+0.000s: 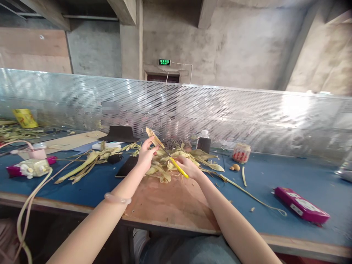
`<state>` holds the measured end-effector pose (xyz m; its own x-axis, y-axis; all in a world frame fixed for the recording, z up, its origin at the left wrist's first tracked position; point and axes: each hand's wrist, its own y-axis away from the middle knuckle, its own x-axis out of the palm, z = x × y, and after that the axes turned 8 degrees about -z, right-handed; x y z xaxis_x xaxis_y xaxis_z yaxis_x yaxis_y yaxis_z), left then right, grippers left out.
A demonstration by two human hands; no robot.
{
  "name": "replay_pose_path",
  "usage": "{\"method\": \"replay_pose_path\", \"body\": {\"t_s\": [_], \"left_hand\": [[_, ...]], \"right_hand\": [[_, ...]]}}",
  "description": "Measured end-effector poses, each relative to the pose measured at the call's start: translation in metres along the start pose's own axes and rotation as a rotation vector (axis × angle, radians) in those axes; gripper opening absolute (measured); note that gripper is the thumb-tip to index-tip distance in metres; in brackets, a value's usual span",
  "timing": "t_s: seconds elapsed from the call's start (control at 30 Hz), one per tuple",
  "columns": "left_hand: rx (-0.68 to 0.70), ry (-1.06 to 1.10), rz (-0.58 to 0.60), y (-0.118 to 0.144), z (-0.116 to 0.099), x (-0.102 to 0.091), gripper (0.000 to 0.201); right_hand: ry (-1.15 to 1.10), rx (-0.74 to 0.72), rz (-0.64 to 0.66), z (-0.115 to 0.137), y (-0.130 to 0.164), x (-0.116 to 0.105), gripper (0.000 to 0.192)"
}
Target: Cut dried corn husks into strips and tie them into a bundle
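Observation:
My left hand (pixel 145 156) is raised over the work board, fingers closed on a strip of dried leaf (pixel 154 137) that slants up to the left. In my right hand (pixel 187 167) is a yellow-handled cutting tool (pixel 178 168) with a thin dark blade. Its blade end meets the lower end of the strip; whether it is a knife or scissors seen edge-on I cannot tell. Beneath both hands lies a heap of pale dried leaves (pixel 162 172), partly hidden by them. The heap rests on the far part of a brown board (pixel 165 201).
A bundle of dried stalks (pixel 88 165) and a dark flat tablet-like object (pixel 126 167) lie left. A dark bottle (pixel 204 142), clear jar (pixel 241 153) and magenta box (pixel 301 204) stand right. Cables (pixel 30 198) hang over the left edge. A perforated metal screen (pixel 242 113) closes the back.

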<state>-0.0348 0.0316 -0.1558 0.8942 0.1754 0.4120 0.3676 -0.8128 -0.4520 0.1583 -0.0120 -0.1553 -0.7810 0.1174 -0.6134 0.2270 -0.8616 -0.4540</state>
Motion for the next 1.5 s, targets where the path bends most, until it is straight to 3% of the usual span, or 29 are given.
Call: {"method": "replay_pose_path", "body": {"t_s": [0.67,1.13,1.5], "left_hand": [[-0.010,0.024,0.104,0.004,-0.004,-0.001,0.060],[-0.039,0.053,0.087,0.002,-0.002,-0.003,0.064],[0.004,-0.090,0.118,0.006,-0.009,-0.001,0.064]], "right_hand": [[-0.072,0.039,0.050,0.000,0.002,0.003,0.038],[-0.110,0.021,0.030,-0.004,-0.002,0.009,0.042],[-0.169,0.043,0.081,-0.003,0.001,0.007,0.043]]}}
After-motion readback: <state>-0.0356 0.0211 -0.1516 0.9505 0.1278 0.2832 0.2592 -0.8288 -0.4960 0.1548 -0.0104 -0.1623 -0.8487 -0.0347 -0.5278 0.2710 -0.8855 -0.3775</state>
